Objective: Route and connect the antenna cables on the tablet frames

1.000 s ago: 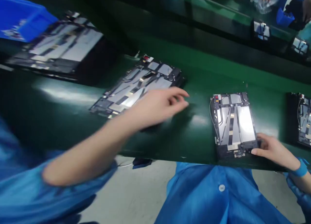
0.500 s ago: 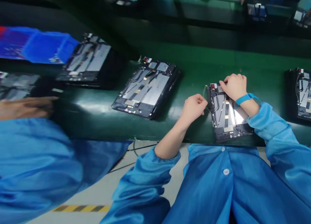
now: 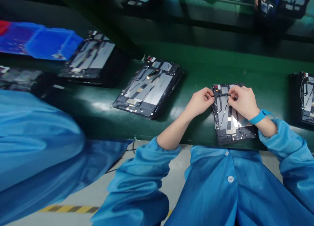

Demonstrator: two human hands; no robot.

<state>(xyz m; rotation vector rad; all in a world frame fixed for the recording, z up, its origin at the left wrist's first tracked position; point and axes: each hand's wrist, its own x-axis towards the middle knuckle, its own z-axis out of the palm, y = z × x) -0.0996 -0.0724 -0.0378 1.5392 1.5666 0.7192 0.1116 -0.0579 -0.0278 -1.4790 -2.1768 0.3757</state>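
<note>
An opened tablet (image 3: 224, 115) lies in front of me, its back off and its ribbon cables, dark strips and pale metal inner plate exposed. At its upper left edge my left hand (image 3: 200, 102) has thumb and fingers pinched together. A thin wire (image 3: 214, 109) runs down that edge just below the fingertips. My right hand (image 3: 243, 102), with a blue strap on the wrist, rests over the tablet's upper right part. Its fingers are closed at the end of a dark strip that spans towards the left hand. What exactly each fingertip grips is too small to make out.
More opened tablets lie on the green bench (image 3: 193, 72): one stack (image 3: 148, 87) to the left, another (image 3: 89, 57) beyond it, one stack (image 3: 307, 98) at the right edge. Blue bins (image 3: 49, 43) stand far left. A co-worker's blue sleeve (image 3: 36, 137) fills the left side.
My left hand has moved up and right to the tablet's edge. My right hand has slid right and down from the top edge, fingers now pinched. The co-worker's hand has left view.
</note>
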